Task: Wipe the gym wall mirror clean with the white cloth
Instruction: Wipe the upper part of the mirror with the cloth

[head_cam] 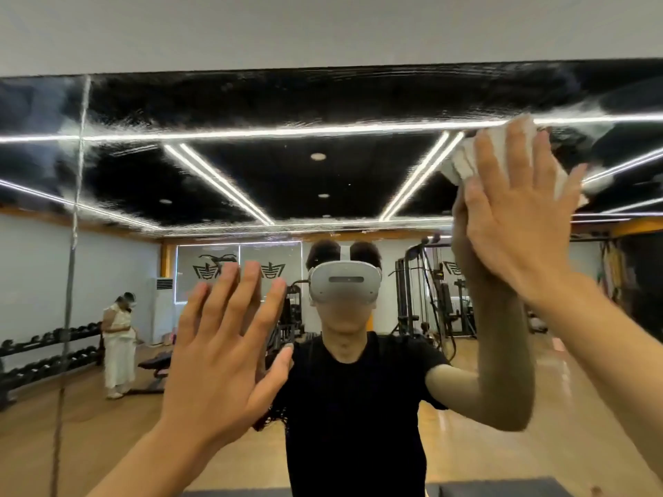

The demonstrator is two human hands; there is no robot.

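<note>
The white cloth sits bunched against the gym wall mirror, high up near its top edge and toward its right side. Your right hand presses it flat to the glass, fingers straight and spread, not curled round it. Your left hand is raised lower down, left of the mirror's centre, palm toward the glass, fingers apart and holding nothing; whether it touches the glass cannot be told. The mirror reflects you in a black shirt and a grey headset, and a dumbbell rack by its left edge.
</note>
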